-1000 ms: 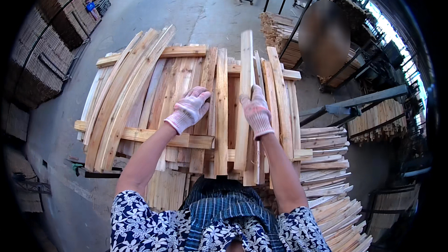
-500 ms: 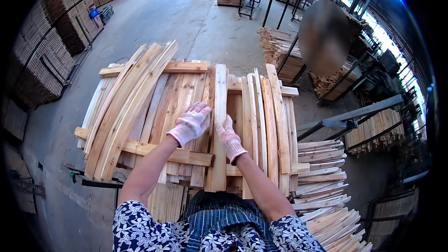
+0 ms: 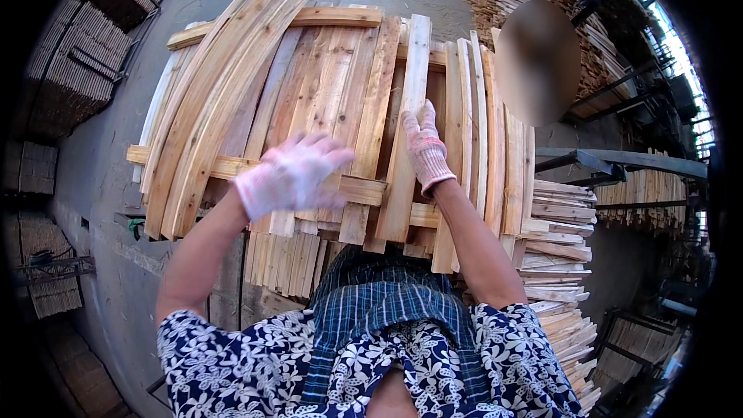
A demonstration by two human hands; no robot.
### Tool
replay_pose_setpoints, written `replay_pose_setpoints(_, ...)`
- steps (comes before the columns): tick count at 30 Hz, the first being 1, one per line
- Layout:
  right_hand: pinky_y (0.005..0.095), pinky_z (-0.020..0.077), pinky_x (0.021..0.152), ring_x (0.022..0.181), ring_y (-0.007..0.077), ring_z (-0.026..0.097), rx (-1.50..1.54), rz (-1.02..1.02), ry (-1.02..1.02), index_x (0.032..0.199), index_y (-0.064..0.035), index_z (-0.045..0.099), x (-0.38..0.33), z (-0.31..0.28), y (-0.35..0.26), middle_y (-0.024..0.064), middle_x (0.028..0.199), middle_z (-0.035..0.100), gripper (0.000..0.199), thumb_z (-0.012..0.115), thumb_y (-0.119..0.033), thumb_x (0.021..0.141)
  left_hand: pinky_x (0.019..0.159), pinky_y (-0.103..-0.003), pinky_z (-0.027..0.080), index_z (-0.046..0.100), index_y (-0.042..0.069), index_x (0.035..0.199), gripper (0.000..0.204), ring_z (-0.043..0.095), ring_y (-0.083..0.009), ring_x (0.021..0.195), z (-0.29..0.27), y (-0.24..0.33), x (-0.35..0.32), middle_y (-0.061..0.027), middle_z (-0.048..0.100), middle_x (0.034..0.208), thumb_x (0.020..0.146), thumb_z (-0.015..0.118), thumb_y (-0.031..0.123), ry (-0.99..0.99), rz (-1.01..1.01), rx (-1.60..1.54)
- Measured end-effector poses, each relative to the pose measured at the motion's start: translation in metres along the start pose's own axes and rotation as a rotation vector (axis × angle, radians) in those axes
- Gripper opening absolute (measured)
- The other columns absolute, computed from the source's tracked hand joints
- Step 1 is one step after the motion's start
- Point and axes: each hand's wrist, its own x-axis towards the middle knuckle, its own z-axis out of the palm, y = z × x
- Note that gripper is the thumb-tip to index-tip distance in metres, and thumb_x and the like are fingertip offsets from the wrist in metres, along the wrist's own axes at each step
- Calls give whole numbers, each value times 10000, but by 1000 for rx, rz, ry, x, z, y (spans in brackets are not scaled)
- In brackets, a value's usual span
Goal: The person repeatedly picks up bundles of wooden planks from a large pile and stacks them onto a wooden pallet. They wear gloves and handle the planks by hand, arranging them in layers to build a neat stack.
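A grey concrete floor runs under everything from the left side to the top, with tall stacks of boards standing on it in the upper left. Across the middle of the frame, right in front of the worker, spreads a broad layer of planks, set side by side, their ends pointing up and down the frame. Down the lower right edge climbs a stack of loose boards, ends uneven. The worker wears a dark blue shirt with white flowers and a checked apron at the bottom centre.

Several long, curved planks lie slantwise over the left part of the layer, on top of two crosspieces — an upper crosspiece near the top and a lower crosspiece below the centre. A pale plank lies just right of centre, slightly tilted, its upper end reaching past the ends of the planks beside it.

Both hands wear whitish knitted gloves. The right hand is on that pale plank, its grip pinching the right edge near the middle. The left hand is blurred, fingers spread, over the lower crosspiece left of centre — whether it touches the wood, I can't tell.
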Motion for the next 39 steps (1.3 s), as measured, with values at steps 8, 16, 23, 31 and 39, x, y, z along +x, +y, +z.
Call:
replay_pose_setpoints(8, 437, 320, 1123, 1344, 375, 421, 339, 159, -13, 1555, -82, 78, -1, 5, 23, 152, 1512, 379, 733, 520, -240, 992, 1006, -481, 402, 482, 98, 1361, 760, 532, -347, 1139, 36, -6, -32, -147, 558, 1219, 672, 799, 146, 129, -121, -21)
replay_pose_setpoints(16, 452, 393, 1046, 1264, 414, 490, 188, 442, 6, 1553, -95, -6, 3, 21, -24, 279, 1405, 436, 898, 534, -475, 944, 957, -498, 427, 500, 126, 1323, 656, 542, -335, 1119, 22, 6, -17, -141, 560, 1197, 740, 763, 273, -47, -174, 61)
replay_pose_setpoints(23, 497, 460, 883, 990, 386, 554, -619, -190, 384, 1349, -109, 509, -14, -121, -32, 219, 1125, 541, 647, 740, -376, 806, 1092, -468, 383, 359, 154, 1466, 721, 456, -360, 1296, -31, 56, 53, -198, 451, 1394, 858, 700, 338, 0, -67, -238)
replay_pose_setpoints(31, 485, 413, 1028, 1246, 478, 476, -507, 502, 208, 1510, -174, 272, -30, -172, 77, 317, 1366, 449, 749, 486, -604, 937, 1083, -425, 376, 89, -9, 1525, 1043, 432, -436, 1317, 45, 106, 224, -347, 383, 1425, 834, 706, 469, 141, -634, -809)
replay_pose_setpoints(39, 375, 399, 1049, 1275, 345, 518, -264, 363, 167, 1491, -182, 317, -38, -215, 79, 180, 1390, 532, 682, 595, -452, 930, 1003, -369, 444, 119, -32, 1484, 986, 569, -307, 1142, 50, 88, 217, -233, 537, 1290, 789, 771, 220, 498, -464, -1308)
